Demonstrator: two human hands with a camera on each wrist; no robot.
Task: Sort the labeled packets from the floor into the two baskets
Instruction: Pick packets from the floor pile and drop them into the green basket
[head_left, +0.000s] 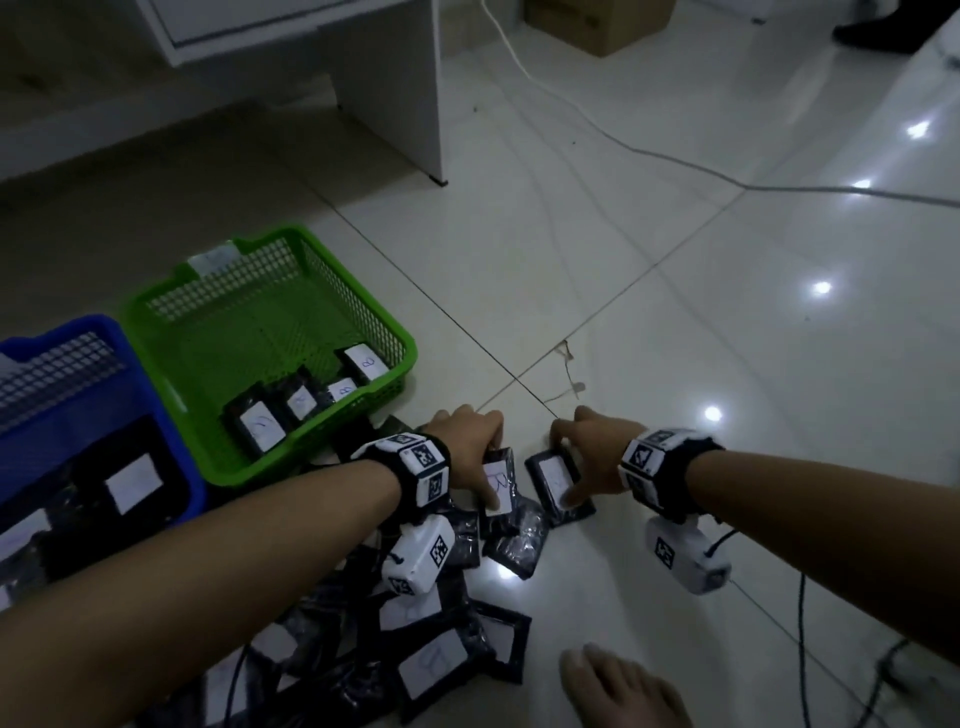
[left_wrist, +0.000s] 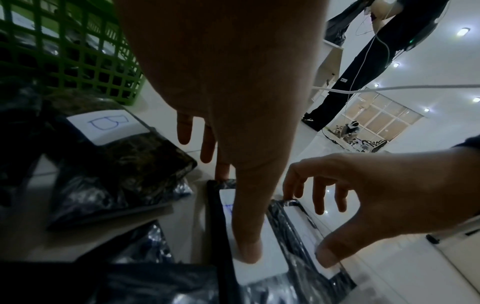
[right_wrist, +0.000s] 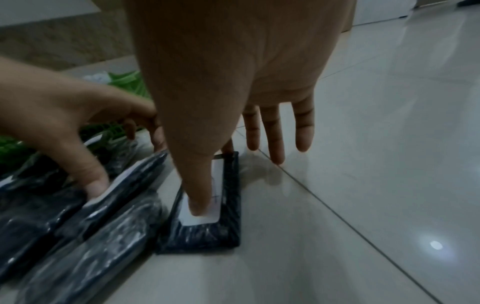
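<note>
Black wrapped packets with white labels lie in a pile on the tiled floor. My left hand grips a packet marked "B", thumb on its label and fingers at its far edge; the left wrist view shows the thumb on that label. My right hand grips the neighbouring packet the same way, thumb on the label of the packet. The green basket holds several "B" packets. The blue basket at the left also holds packets.
A white desk leg stands behind the baskets. A white cable crosses the floor, and a cardboard box sits farther back. A bare foot is at the bottom, black cables to its right. Another person's legs stand nearby.
</note>
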